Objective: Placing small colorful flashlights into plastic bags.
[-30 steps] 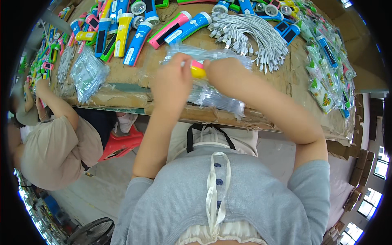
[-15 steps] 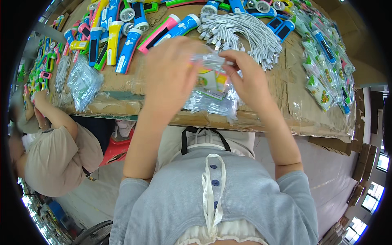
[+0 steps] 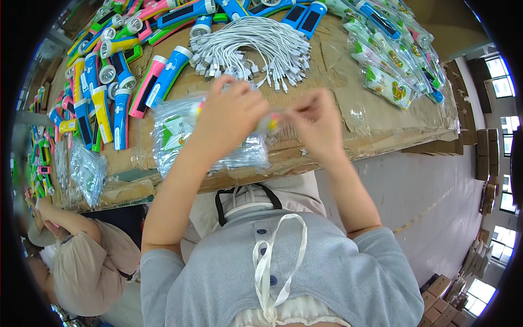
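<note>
My left hand [image 3: 231, 117] is above a stack of clear plastic bags [image 3: 174, 131] with green and white printing, its fingers curled and somewhat blurred. A small clear plastic bag [image 3: 272, 123] with yellow and pink spots stretches from it toward my right hand [image 3: 318, 125]. The right thumb and fingers are pinched together at the bag's edge, smeared by motion. What lies inside the bag cannot be made out. Just beyond both hands lies a fanned bundle of white USB cables [image 3: 261, 46]. A blue flashlight [image 3: 170, 76] and a pink flashlight [image 3: 148, 87] rest to the left.
Many coloured flashlights [image 3: 101, 106] are heaped at the left and far side. Filled bags [image 3: 389, 87] pile up at the right of the cardboard-covered table [image 3: 348, 103]. Another bundle of clear bags [image 3: 89, 171] lies near the left edge. A co-worker [image 3: 90, 267] sits at the left.
My view has turned, so the table appears shifted left and tilted. My hands have moved apart, uncovering the stack of bags, and the printed bag between them is now less visible.
</note>
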A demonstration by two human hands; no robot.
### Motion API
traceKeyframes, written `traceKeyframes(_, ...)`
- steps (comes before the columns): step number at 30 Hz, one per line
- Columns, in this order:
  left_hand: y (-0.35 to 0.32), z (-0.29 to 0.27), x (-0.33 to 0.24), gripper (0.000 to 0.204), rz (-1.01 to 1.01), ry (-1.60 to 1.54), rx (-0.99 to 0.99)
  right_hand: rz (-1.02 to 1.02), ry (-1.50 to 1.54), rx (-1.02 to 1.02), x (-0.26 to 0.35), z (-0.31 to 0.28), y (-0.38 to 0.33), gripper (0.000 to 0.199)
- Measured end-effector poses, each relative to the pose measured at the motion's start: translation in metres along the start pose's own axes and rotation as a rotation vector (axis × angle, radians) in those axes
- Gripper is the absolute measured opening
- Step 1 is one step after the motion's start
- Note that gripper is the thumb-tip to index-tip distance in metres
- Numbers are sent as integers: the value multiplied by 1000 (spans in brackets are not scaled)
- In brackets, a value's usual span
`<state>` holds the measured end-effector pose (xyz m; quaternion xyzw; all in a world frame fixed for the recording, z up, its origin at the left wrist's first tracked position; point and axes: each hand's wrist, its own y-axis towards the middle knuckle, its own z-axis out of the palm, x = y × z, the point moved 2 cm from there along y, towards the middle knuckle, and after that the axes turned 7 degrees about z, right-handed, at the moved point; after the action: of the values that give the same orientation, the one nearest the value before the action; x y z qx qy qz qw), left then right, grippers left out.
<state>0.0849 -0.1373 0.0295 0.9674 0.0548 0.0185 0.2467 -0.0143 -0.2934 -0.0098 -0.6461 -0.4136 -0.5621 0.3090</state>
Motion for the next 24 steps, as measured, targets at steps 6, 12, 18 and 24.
traceKeyframes(6,-45,-8,62,9,-201,175,-30,-78,-169,-485,-46,-160,35,15)
traceKeyframes(12,-122,0,77,14,-650,-120,87,-180,-1332,-1209,-58,-206,12,29)
traceKeyframes(18,-115,19,57,23,-568,-1,-119,-297,-563,-314,-12,-19,33,25)
traceKeyframes(24,-107,33,59,25,-527,-95,-89,-590,-538,233,0,107,39,24)
